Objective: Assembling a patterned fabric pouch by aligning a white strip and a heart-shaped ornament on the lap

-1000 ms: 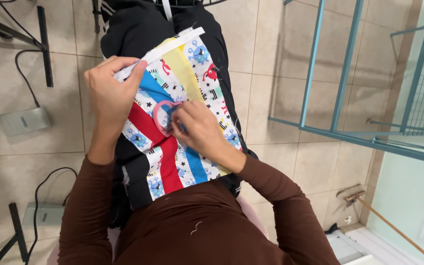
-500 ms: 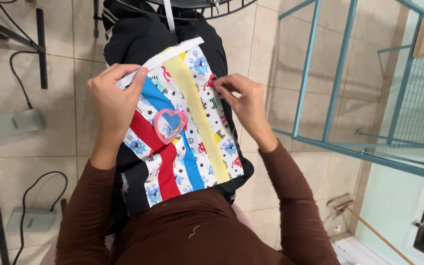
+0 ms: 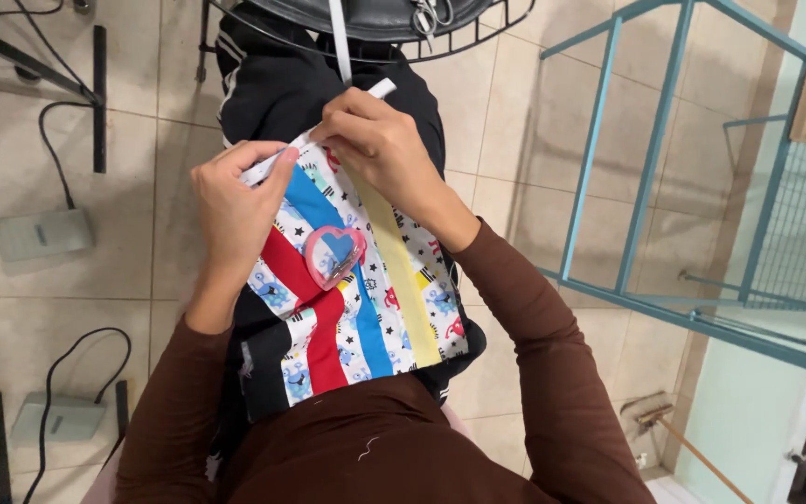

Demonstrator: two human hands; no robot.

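A striped cloth (image 3: 347,299) lay spread on the person's lap, over black trousers (image 3: 291,84). It had red, blue, yellow and white stripes with little pictures on them. A pink heart-shaped holder (image 3: 335,255) with a blue middle sat on the cloth, near its centre. Along the far edge of the cloth ran a white strip (image 3: 380,91), folded over the edge.

The left hand (image 3: 235,201) pinched the white strip and the cloth edge between thumb and fingers, its grip pressed together. The right hand (image 3: 380,149) was just beside it, fingertips pinching the same edge close to the left thumb. I could not tell if it held a pin, as it was too small to see.

To do this part well, I think both hands should keep the strip flat and even on the edge, with no wrinkles, and work close together so the cloth does not slip.

Beyond the knees hung a dark seat with a wire rim (image 3: 375,28), and scissors (image 3: 433,14) rested on it. Two grey foot pedals (image 3: 39,238) with black cords lay on the tiled floor (image 3: 496,121) at the left. A blue metal frame (image 3: 627,159) stood at the right.
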